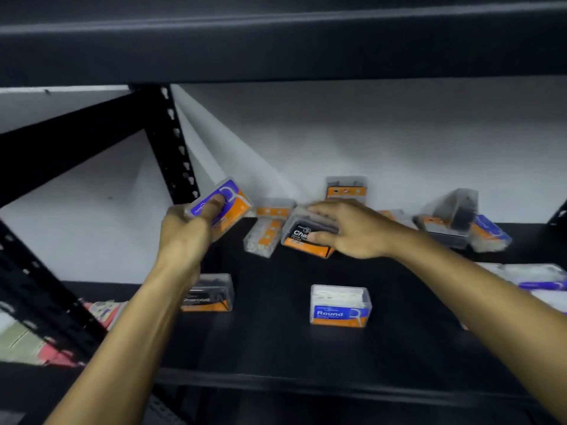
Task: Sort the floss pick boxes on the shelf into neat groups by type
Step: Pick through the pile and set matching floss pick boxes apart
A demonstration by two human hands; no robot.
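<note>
Now | left hand (184, 231): one blue box (221, 207) | right hand (349, 230): one charcoal box (302, 236), seemingly

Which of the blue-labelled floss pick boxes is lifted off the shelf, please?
The blue box gripped in the left hand; the "Round" box stands on the shelf.

The right hand (346, 230) is covering most of the black box (302, 237)'s label; packets (543, 285) at the shelf (276, 332)'s right edge are blurring.

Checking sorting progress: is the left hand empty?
No, the left hand grips a blue-labelled box, lifted above the shelf.
</note>
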